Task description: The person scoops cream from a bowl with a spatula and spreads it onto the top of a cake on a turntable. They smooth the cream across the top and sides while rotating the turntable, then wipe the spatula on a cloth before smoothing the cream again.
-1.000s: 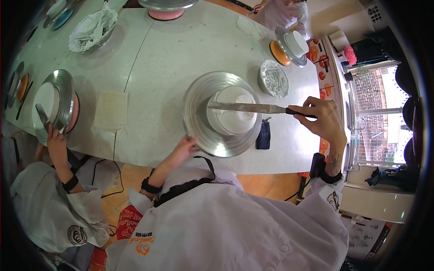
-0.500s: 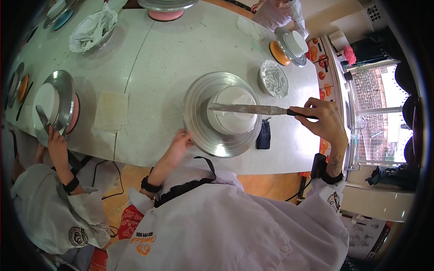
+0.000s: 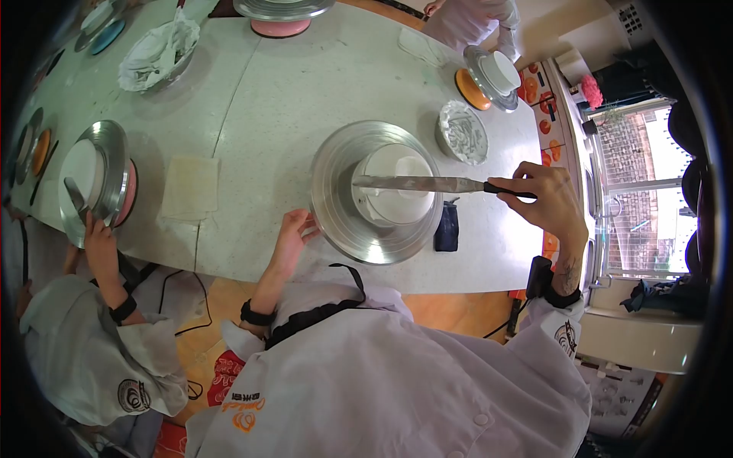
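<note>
A round white-coated cake [image 3: 389, 208] sits on a metal cake turntable [image 3: 340, 221] in front of me. My right hand [image 3: 546, 200] grips the black handle of an icing spatula [image 3: 439, 184], whose long blade lies level across the cake's top. White cream shows around the blade. At the turntable's left edge is my left hand [image 3: 292, 238], its fingers loosely bent and apart, fingertips right at the rim, holding nothing.
A bowl of white cream [image 3: 463, 133] and a dark cloth [image 3: 447, 229] lie near the turntable. Left of it is a pale square sheet [image 3: 190, 188]. A co-worker's hand [image 3: 100, 246] holds a spatula against another cake [image 3: 79, 174]. Another person [image 3: 473, 23] stands across the table [image 3: 267, 137].
My left hand has moved slightly left and up along the turntable's rim. My right hand and the spatula stay nearly in place over the cake.
</note>
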`<state>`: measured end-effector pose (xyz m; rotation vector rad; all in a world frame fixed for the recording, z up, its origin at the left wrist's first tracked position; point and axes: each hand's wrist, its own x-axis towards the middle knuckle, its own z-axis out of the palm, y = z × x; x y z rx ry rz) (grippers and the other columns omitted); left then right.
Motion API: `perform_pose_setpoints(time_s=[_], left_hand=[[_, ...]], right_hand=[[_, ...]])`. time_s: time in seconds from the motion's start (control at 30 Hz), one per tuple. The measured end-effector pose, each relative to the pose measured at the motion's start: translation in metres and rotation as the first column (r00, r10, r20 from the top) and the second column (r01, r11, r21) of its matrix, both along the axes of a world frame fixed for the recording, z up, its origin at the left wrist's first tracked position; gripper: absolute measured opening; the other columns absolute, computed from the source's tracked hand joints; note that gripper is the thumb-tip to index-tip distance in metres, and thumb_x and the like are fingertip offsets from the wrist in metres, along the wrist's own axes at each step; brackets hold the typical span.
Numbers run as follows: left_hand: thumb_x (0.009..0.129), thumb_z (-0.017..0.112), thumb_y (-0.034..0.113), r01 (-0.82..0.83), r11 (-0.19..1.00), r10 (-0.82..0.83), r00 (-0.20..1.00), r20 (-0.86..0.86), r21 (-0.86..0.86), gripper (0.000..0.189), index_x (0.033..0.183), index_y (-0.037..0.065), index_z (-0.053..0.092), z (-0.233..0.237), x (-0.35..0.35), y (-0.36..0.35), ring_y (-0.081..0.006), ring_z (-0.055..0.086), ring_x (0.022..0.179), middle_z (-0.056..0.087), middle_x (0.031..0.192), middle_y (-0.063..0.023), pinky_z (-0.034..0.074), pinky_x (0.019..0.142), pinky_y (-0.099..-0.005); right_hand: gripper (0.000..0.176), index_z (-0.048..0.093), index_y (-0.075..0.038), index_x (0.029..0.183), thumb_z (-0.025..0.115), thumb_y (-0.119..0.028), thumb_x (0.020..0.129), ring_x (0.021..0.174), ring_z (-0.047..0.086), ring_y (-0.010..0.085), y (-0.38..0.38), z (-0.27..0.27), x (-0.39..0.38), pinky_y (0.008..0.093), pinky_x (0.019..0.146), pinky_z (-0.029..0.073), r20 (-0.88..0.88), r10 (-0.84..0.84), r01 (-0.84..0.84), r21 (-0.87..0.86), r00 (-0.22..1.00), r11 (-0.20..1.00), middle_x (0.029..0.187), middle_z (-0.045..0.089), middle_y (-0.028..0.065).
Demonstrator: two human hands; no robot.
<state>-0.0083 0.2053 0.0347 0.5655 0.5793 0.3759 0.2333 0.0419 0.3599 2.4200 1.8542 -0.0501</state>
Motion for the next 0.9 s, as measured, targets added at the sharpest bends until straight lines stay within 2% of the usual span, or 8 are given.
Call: perform_pose_setpoints(time_s=[0.1,0.23,0.33,0.4,0.77,0.83,0.87,0.9], left_hand=[[0.088,0.05,0.027,0.03,0.998,-0.032,0.999,-0.033,-0.062,0.022,0.102,0.01,0.045,0.002,-0.003,-0.006,-0.0199,0.05,0.097,0.053,0.102,-0.0066,0.042,0.086,-0.0395],[0.084,0.055,0.033,0.021,1.0,-0.021,1.0,0.014,-0.008,0.032,0.1,0.009,0.041,0.005,-0.007,-0.007,-0.0201,0.049,0.098,0.05,0.103,-0.0081,0.041,0.087,-0.0386],[0.085,0.054,0.032,0.014,1.0,-0.014,0.999,0.039,-0.021,0.03,0.099,0.009,0.042,0.002,-0.009,-0.006,-0.0201,0.049,0.098,0.052,0.102,-0.0085,0.041,0.087,-0.0393],[0.087,0.05,0.024,0.003,0.998,0.001,0.998,0.065,-0.064,0.017,0.097,0.01,0.051,-0.003,-0.01,-0.006,-0.0209,0.051,0.098,0.055,0.099,-0.0066,0.041,0.088,-0.0424],[0.088,0.049,0.026,0.077,0.997,-0.075,0.994,0.077,-0.028,0.022,0.1,0.007,0.047,0.005,-0.011,-0.006,-0.02,0.051,0.097,0.055,0.101,-0.0083,0.042,0.087,-0.0396],[0.089,0.047,0.023,0.098,0.995,-0.096,0.992,0.076,-0.024,0.021,0.101,0.006,0.05,0.005,-0.011,-0.009,-0.0204,0.052,0.097,0.055,0.102,-0.0082,0.042,0.087,-0.0406],[0.089,0.047,0.022,0.156,0.988,-0.155,0.986,0.057,-0.02,0.023,0.103,0.005,0.049,0.004,-0.009,-0.011,-0.0208,0.053,0.097,0.055,0.102,-0.0087,0.042,0.087,-0.0402],[0.089,0.047,0.022,0.218,0.976,-0.217,0.975,0.041,-0.018,0.025,0.106,0.004,0.047,0.003,-0.008,-0.013,-0.0213,0.053,0.096,0.055,0.102,-0.0093,0.043,0.087,-0.0399]], right_hand=[[0.024,0.07,-0.017,0.088,0.071,-0.009,0.065,0.049,0.053,0.0124,-0.001,0.001,0.0,0.0254,0.047,0.042,-0.013,-0.005,0.005,-0.003,1.0,1.0,0.063,0.058,0.0037],[0.024,0.07,-0.017,0.088,0.072,-0.009,0.065,0.049,0.053,0.0125,-0.003,0.0,-0.001,0.0252,0.048,0.042,-0.008,-0.006,0.006,-0.013,1.0,1.0,0.064,0.059,0.0037],[0.024,0.07,-0.017,0.088,0.072,-0.009,0.065,0.049,0.054,0.0128,-0.003,0.0,0.0,0.0249,0.048,0.042,-0.021,-0.004,0.004,-0.005,1.0,1.0,0.065,0.06,0.0039],[0.023,0.07,-0.018,0.087,0.071,-0.011,0.066,0.049,0.053,0.0131,-0.004,-0.001,0.0,0.0252,0.047,0.042,-0.023,-0.009,0.009,-0.002,1.0,1.0,0.064,0.059,0.0039],[0.023,0.071,-0.02,0.085,0.072,-0.013,0.063,0.048,0.053,0.0126,-0.015,0.003,-0.002,0.0258,0.046,0.041,-0.076,-0.012,0.013,0.008,0.997,1.0,0.062,0.059,0.0031],[0.025,0.071,-0.02,0.083,0.074,-0.012,0.06,0.048,0.052,0.0126,-0.025,0.013,0.002,0.0264,0.047,0.04,-0.192,-0.032,0.019,-0.069,0.981,0.997,0.061,0.058,0.0026],[0.026,0.071,-0.015,0.084,0.074,-0.01,0.059,0.052,0.053,0.0127,-0.033,0.017,0.011,0.0264,0.05,0.039,-0.273,-0.077,0.051,-0.101,0.959,0.994,0.062,0.058,0.0032],[0.026,0.071,-0.015,0.084,0.074,-0.01,0.059,0.052,0.053,0.0127,-0.043,0.016,0.025,0.0264,0.05,0.039,-0.268,-0.093,0.069,-0.099,0.959,0.993,0.062,0.058,0.0032]])
